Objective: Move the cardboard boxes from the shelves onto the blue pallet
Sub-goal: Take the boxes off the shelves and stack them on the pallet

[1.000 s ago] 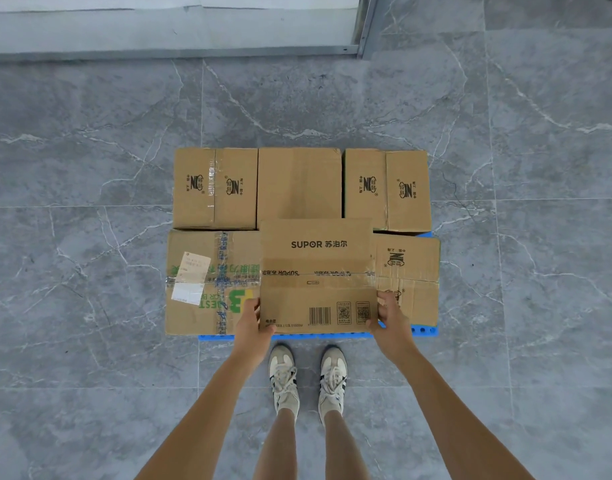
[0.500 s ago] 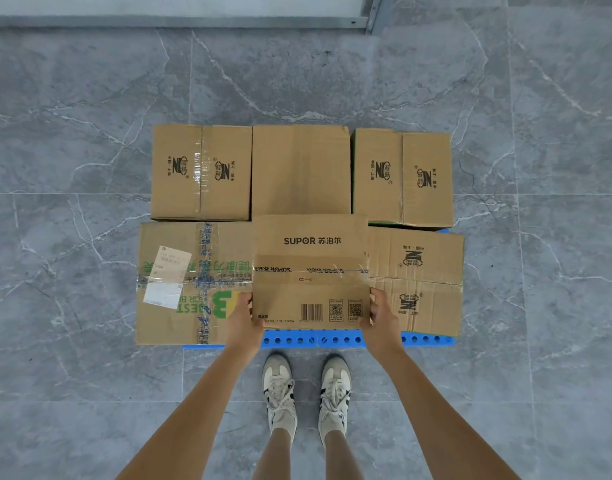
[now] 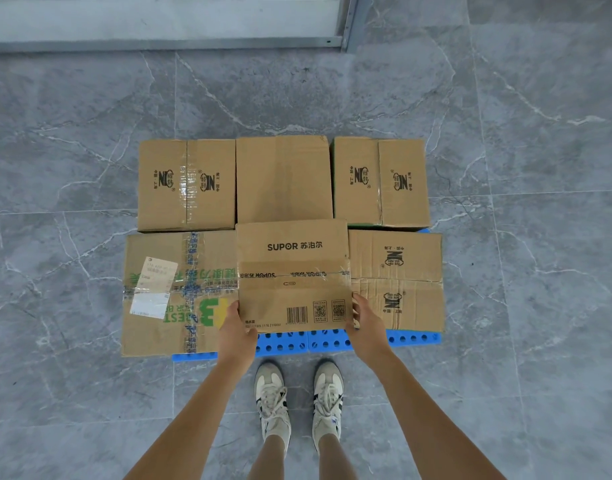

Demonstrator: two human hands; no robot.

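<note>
Gripping the SUPOR box [image 3: 294,271] by its near corners with left hand [image 3: 237,332] and right hand [image 3: 366,327], fingers [image 3: 359,304] clamped on its sides, beside the taped box [image 3: 166,296] at the blue pallet [image 3: 412,338].

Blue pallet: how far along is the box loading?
Five boxes already sit on the blue pallet. Left hand and right hand grip the SUPOR box at the front middle gap. Left: letting go; shelves are out of view.
</note>
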